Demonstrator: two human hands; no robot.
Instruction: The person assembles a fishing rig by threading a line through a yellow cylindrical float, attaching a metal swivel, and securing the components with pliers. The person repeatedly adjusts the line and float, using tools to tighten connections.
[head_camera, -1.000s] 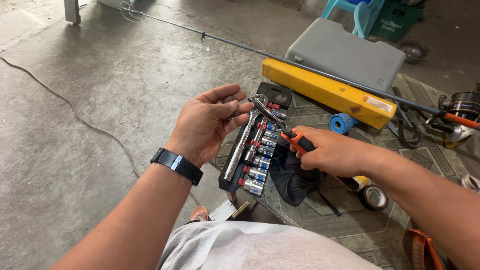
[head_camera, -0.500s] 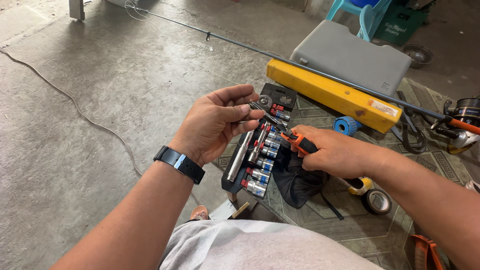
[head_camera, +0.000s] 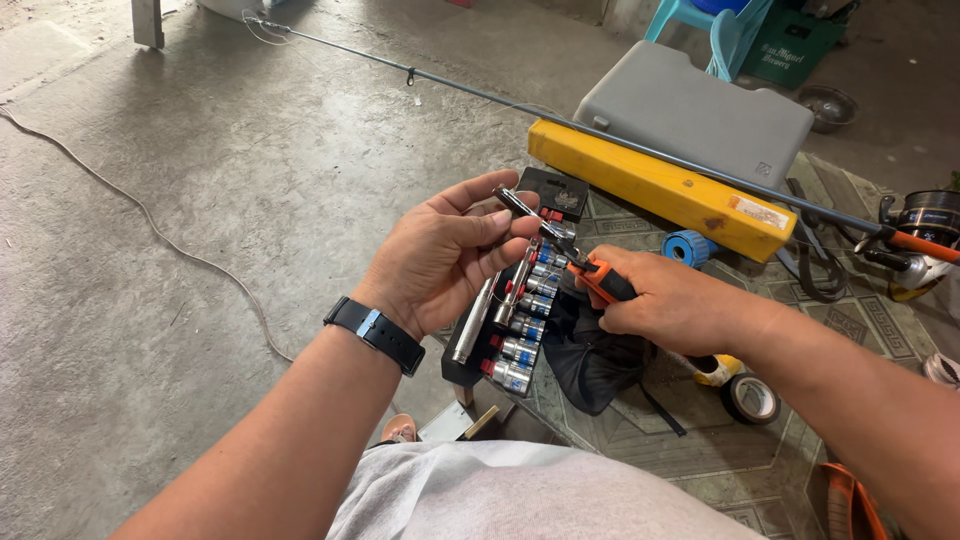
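Observation:
My left hand (head_camera: 440, 255), a black watch on its wrist, pinches something small at its fingertips; the item itself is too small to make out. My right hand (head_camera: 670, 305) grips orange-handled pliers (head_camera: 570, 250), whose thin metal jaws reach up to the left fingertips. Both hands hover over an open black socket set (head_camera: 515, 320) with several chrome sockets and a long chrome bar, lying on a patterned mat.
A fishing rod (head_camera: 600, 130) runs across the concrete floor to a reel (head_camera: 925, 235) at the right. A yellow box (head_camera: 660, 190), grey case (head_camera: 700, 110), blue spool (head_camera: 688, 247), tape roll (head_camera: 750, 398) and black cloth (head_camera: 595, 355) lie nearby. A cable (head_camera: 150, 225) crosses the floor at left.
Both hands keep their grip and place; the pliers' jaws stay at the left fingertips. The view has shifted slightly.

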